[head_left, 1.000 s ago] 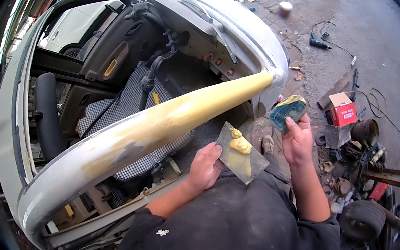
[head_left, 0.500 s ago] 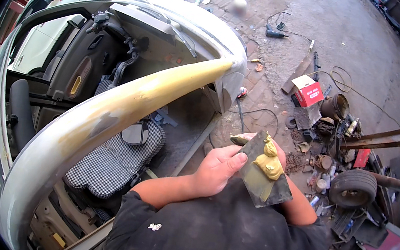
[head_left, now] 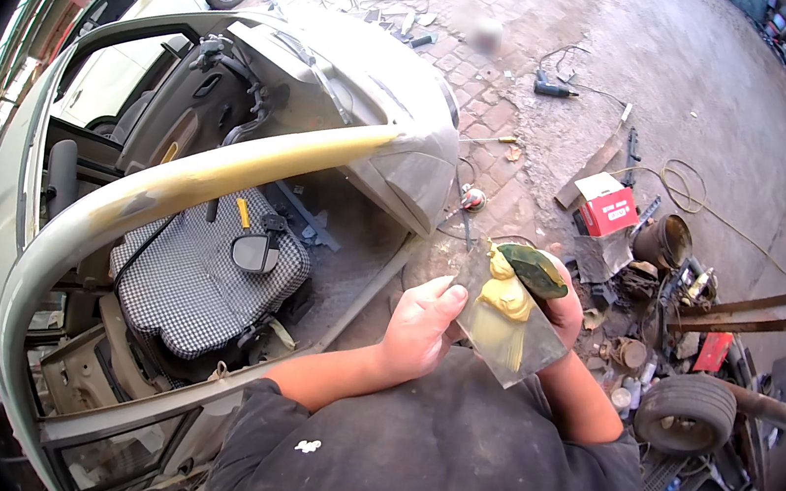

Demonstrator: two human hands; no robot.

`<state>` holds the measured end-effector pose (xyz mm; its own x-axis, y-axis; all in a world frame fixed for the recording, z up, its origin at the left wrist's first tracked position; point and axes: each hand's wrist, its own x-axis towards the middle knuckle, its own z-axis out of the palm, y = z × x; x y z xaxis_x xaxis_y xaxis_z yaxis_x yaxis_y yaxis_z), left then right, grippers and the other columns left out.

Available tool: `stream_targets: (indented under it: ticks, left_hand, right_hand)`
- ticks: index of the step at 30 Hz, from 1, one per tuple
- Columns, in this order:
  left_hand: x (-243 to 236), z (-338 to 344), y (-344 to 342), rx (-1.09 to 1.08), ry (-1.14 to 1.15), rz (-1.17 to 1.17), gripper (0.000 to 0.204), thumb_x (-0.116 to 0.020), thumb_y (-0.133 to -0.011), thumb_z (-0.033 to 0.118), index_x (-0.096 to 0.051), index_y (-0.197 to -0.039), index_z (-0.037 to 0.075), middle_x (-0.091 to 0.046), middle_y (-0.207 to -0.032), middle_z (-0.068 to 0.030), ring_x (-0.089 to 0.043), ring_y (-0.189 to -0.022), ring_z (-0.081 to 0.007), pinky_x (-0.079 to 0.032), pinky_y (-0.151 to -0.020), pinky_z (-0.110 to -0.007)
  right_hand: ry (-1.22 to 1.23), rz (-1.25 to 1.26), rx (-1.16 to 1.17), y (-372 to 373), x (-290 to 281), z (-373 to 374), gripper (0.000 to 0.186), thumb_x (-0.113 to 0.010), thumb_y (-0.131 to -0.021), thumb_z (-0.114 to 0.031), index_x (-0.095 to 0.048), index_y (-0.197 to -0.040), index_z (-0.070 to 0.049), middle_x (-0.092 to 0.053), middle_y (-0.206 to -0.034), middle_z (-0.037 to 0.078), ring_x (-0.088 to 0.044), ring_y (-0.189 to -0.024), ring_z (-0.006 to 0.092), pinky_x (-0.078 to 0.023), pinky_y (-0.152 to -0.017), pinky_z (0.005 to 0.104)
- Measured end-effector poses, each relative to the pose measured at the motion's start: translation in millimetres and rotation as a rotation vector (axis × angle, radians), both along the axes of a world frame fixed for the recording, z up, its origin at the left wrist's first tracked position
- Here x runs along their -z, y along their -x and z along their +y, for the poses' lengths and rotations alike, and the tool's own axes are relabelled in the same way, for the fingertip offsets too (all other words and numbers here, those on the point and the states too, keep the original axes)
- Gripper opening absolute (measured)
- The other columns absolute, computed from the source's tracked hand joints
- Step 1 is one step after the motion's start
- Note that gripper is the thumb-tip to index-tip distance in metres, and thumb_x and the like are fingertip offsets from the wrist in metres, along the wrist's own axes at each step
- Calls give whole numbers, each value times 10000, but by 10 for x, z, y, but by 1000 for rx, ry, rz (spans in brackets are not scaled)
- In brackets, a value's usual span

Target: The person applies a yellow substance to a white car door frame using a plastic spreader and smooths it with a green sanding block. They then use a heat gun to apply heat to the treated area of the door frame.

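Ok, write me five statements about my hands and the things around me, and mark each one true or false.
1. The left hand holds a flat plate with yellow paste on it. True.
2. The right hand holds a hammer. False: the right hand holds a dark green pad.
3. The curved pillar of the car body has a yellow coating along part of it. True.
4. The seat is plain red. False: the seat has a black-and-white checked cover.
5. The red box lies inside the car body. False: the red box is outside, to the right.
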<state>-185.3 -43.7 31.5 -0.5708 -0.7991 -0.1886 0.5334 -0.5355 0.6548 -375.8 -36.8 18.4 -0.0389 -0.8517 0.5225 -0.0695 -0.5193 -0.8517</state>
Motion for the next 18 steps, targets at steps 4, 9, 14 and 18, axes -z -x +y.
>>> stream_targets:
  ticks: [4,9,14,18]
  left_hand:
    - [-54,79,471,-7,-84,32,375,-476,-1064,243,-516,-1281,-60,-645,-1217,-147,-649,-1084,-226,-523,-943,-399]
    - [-147,89,895,171,-70,46,373,-482,-1057,223,-519,-1282,-73,-638,-1241,-150,-630,-1139,-227,-496,-992,-397]
    - [-18,254,1097,101,-123,-8,354,-455,-1060,197,-522,-1288,-65,-638,-1246,-150,-622,-1162,-239,-483,-1017,-407]
    - [14,277,1414,150,-170,-7,355,-453,-1061,216,-525,-1278,-54,-643,-1226,-153,-637,-1125,-245,-494,-994,-413]
  right_hand:
    - [-61,-85,-50,396,234,139,499,-804,-784,-116,-624,-1230,19,-629,-1232,198,-635,-1110,311,-508,-941,388]
    - [-112,-228,-76,803,395,326,425,-758,-827,-35,-613,-1222,25,-632,-1223,179,-640,-1097,274,-504,-942,357]
    - [-135,-478,-57,1168,345,404,260,-581,-926,94,-582,-1175,19,-644,-1179,170,-638,-1110,266,-501,-980,372]
    - [4,-471,-21,1384,453,392,260,-603,-907,96,-593,-1154,15,-645,-1161,170,-632,-1119,283,-498,-990,398]
